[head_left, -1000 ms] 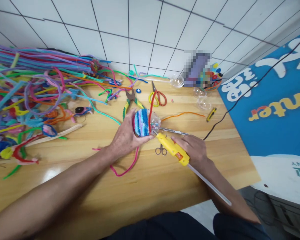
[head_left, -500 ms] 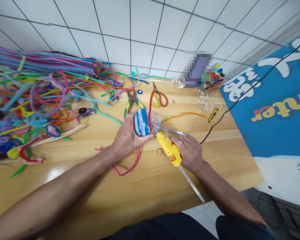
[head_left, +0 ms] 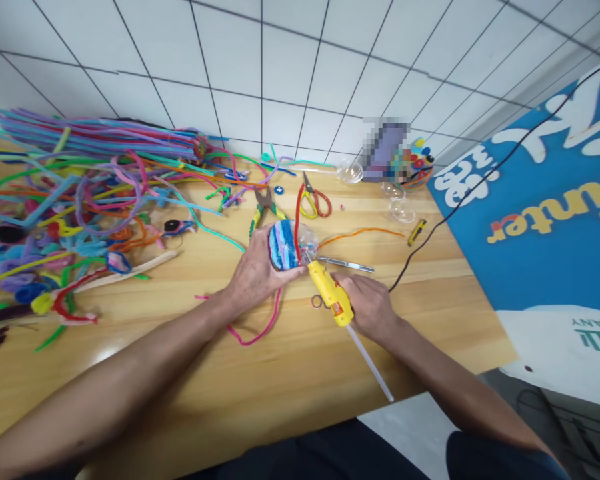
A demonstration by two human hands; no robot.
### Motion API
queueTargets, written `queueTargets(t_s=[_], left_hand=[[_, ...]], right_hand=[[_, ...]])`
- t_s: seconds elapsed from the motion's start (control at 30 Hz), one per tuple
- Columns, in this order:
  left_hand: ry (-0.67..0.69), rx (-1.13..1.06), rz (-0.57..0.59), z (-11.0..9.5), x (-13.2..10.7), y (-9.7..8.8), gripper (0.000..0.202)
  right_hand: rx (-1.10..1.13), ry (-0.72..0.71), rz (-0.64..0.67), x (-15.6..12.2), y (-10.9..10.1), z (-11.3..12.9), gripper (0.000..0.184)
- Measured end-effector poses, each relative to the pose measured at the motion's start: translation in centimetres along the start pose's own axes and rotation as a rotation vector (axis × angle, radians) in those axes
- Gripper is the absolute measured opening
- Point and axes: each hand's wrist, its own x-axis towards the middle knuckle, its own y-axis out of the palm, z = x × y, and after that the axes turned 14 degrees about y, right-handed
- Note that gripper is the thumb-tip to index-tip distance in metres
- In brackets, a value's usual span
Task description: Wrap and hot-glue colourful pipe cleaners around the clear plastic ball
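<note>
My left hand (head_left: 257, 270) is wrapped round a clear plastic ball (head_left: 309, 241), part of it covered with blue, light blue and purple pipe cleaner rows. A red pipe cleaner (head_left: 297, 213) runs along the edge of the covered part, its loose end sticking up. My right hand (head_left: 365, 300) grips a yellow hot glue gun (head_left: 330, 293). The gun's nozzle is at the ball beside the red strand; whether it touches, I cannot tell. A clear glue stick (head_left: 373, 367) juts from the gun's rear. Under my left hand curves a pink pipe cleaner (head_left: 265, 333).
Pliers (head_left: 265, 200), scissors (head_left: 313, 200), an orange pipe cleaner (head_left: 360, 232), a metal pen-like tool (head_left: 346, 265) and a yellow cutter (head_left: 417, 232) lie around the ball. Pipe cleaners (head_left: 105, 140) heap at left. Clear plastic domes (head_left: 401, 211) and a black cord (head_left: 440, 223) are at right.
The view has shifted slightly. Both hands keep their hold on the ball and the glue gun, and the gun's nozzle stays at the ball by the red pipe cleaner.
</note>
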Motion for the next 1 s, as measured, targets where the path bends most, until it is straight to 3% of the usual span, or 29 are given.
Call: queueTargets(t_s=[0.17,0.33,0.57,0.8,1.0], left_hand=[[-0.007,0.018,-0.006,-0.1,0.1,0.1,0.082],[-0.028,0.036,-0.006,0.1,-0.2,0.2,0.092],[0.026,0.024,0.02,0.2,-0.2,-0.1,0.09],[0.016,0.016,0.016,0.4,-0.2,0.0,0.092],[0.02,-0.007,0.014,0.3,-0.2,0.0,0.09]], right_hand=[[-0.025,-0.002,-0.024,-1.1,0.8,0.2,0.027],[-0.032,0.024,-0.082,-1.3,1.8,0.4,0.028],[0.059,0.044,-0.037,-1.3,1.6,0.7,0.022],[0.071,0.161,0.059,-2.0,2.0,0.6,0.021],[0.029,0.095,-0.001,-1.4,1.7,0.9,0.021]])
